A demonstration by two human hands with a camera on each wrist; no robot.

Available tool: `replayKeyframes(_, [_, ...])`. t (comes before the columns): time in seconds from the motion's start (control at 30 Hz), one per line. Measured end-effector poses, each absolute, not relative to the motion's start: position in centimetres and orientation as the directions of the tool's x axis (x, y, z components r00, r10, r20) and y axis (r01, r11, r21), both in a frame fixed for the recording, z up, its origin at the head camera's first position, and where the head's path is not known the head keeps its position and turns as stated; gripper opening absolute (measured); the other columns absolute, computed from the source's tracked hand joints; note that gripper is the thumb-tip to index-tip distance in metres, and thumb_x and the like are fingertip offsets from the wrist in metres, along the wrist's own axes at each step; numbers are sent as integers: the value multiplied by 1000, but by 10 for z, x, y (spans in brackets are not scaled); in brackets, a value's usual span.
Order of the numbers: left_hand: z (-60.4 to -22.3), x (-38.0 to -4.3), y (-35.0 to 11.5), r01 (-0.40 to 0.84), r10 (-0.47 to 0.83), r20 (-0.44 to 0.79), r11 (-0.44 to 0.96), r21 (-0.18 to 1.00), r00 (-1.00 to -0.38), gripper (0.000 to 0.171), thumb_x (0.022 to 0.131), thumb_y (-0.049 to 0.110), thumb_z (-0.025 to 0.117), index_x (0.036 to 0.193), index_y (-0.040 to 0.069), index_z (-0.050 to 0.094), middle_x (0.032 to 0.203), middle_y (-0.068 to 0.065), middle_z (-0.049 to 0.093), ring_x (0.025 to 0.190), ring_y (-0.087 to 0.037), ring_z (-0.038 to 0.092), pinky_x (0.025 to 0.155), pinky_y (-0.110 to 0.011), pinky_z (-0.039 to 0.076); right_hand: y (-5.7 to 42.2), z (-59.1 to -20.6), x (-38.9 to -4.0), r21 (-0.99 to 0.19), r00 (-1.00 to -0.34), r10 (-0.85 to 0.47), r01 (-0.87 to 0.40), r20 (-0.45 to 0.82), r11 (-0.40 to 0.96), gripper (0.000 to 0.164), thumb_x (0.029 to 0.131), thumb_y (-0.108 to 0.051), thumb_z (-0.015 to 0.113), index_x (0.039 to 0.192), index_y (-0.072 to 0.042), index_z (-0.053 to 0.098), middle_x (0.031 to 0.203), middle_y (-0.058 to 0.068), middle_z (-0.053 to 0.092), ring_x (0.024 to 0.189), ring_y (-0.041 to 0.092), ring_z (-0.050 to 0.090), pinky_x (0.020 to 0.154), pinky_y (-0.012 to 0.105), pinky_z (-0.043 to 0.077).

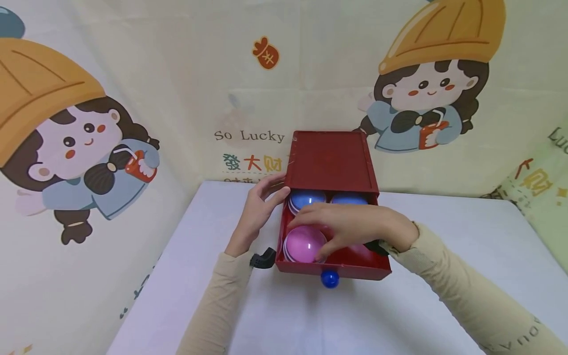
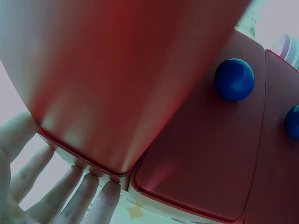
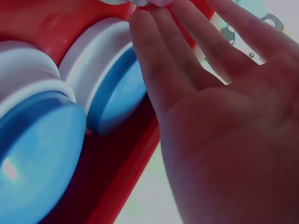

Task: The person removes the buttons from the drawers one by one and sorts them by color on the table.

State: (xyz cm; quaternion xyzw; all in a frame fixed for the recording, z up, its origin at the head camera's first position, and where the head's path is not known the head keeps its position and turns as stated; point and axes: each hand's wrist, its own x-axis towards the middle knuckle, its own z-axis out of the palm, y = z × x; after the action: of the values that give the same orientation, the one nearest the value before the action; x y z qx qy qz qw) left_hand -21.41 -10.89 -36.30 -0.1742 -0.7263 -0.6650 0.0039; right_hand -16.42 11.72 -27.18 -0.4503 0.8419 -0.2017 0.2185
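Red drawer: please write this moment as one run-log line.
red drawer: open; left hand: at left side of red cabinet; right hand: over front-left pink-topped container, grip unclear; blue-topped containers: farther back

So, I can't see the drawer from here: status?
Left hand touching red box; right hand spanning pink-topped container, grip unclear. Container inside open drawer. Two blue-topped containers close behind.

White tabletop [image 1: 466, 231], viewed on my remote feed | red drawer box [image 1: 330, 160] stands on it near 12 o'clock, its drawer [image 1: 355, 272] open toward 6 o'clock
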Motion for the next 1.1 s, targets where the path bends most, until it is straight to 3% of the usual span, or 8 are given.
replayKeyframes(0.23, [-367,-217,-112,276,242,255,58,959,-936,42,96,28,67,137,22,58,136,1,59,127,-17,55,97,-37,55,113,-277,-165,-478,-493,-844,-702,-210,529,68,79,-27,84,140,-18,54,139,-2,53,133,18,43,101,37,52])
replayKeyframes(0.47, [-367,-218,-110,272,245,249,64,960,-937,42,96,26,66,137,22,58,136,1,59,127,-16,55,98,-37,54,112,-281,-166,-433,-506,-835,-717,-216,547,71,79,-28,84,142,-17,52,141,1,53,134,22,44,102,42,52])
replayKeyframes(0.83, [-343,-203,-106,245,254,221,67,967,-942,44,98,14,63,140,8,53,139,-10,57,130,-24,53,99,-38,54,112,-284,-168,-430,-499,-839,-722,-219,542,74,80,-28,84,144,-16,49,144,2,50,136,23,42,104,43,49])
replayKeyframes(1.1, [-339,-198,-105,243,252,217,76,967,-943,44,98,15,62,140,8,53,139,-10,57,130,-24,53,100,-39,53,113,-286,-168,-428,-491,-848,-734,-200,527,73,79,-27,84,142,-16,51,142,0,51,133,19,43,106,41,48])
